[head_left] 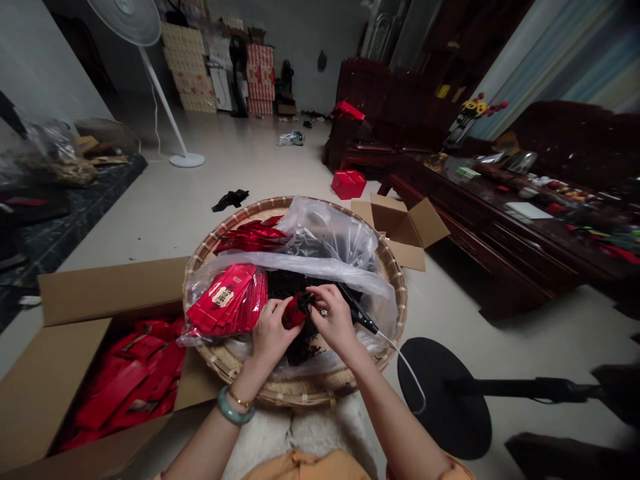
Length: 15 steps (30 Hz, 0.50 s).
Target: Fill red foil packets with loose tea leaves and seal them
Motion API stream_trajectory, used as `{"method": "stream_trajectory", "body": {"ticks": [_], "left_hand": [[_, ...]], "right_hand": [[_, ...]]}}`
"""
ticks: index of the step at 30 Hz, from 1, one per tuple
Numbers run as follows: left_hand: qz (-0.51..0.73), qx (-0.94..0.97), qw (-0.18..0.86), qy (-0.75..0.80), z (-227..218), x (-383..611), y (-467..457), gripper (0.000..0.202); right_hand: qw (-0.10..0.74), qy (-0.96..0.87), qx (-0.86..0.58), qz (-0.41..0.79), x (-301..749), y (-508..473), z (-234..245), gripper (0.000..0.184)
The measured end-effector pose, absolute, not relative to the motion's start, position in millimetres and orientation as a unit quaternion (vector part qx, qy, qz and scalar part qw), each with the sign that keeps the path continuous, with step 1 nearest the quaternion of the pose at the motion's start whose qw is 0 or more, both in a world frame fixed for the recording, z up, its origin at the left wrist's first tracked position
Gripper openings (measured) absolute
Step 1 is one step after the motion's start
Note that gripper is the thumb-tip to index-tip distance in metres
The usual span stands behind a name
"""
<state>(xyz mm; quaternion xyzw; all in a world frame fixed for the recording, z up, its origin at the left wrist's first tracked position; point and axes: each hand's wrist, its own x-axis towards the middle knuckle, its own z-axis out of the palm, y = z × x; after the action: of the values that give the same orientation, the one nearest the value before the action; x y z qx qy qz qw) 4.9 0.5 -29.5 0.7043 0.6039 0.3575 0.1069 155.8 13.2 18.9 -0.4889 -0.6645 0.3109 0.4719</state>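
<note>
My left hand (270,331) is closed around a small red packet (294,313), held upright over a round woven bamboo tray (401,293). At the packet's mouth, my right hand (334,319) pinches some dark, dry, leaf-like stuff (305,302). More of this dark stuff (300,350) lies below my hands on clear plastic. Left of my hands, flat red packets (225,300) with a pale label fan out in a plastic bag. On the right lies a black-handled tool (369,323) with a white cord; its far end is partly hidden.
An open cardboard box (113,290) full of red packets (135,373) stands at left. Another open box (433,223) sits behind the tray at right. A black round base (447,400) with a pole lies near the right. Shiny red packets (253,235) lie at the tray's back.
</note>
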Motion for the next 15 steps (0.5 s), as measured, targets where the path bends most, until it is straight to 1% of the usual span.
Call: {"method": "stream_trajectory", "body": {"ticks": [2, 4, 8, 11, 15], "left_hand": [[0.359, 0.706, 0.101, 0.602, -29.4, 4.6, 0.3, 0.042], [0.358, 0.706, 0.099, 0.603, -29.5, 3.8, 0.2, 0.043], [0.356, 0.697, 0.109, 0.613, -30.4, 1.8, 0.0, 0.043], [0.367, 0.699, 0.113, 0.604, -32.2, 1.7, -0.2, 0.045], [0.367, 0.696, 0.113, 0.607, -33.6, 2.3, -0.4, 0.044]], "right_hand": [[0.482, -0.664, -0.488, 0.297, 152.1, 12.9, 21.9, 0.034], [0.468, -0.688, -0.475, 0.285, 149.9, 11.6, 24.1, 0.035], [0.383, -0.766, -0.457, 0.242, 152.1, 6.8, 26.9, 0.034], [0.345, -0.78, -0.469, 0.23, 157.2, 4.2, 30.1, 0.028], [0.348, -0.777, -0.467, 0.236, 160.5, 2.4, 37.4, 0.024]]}}
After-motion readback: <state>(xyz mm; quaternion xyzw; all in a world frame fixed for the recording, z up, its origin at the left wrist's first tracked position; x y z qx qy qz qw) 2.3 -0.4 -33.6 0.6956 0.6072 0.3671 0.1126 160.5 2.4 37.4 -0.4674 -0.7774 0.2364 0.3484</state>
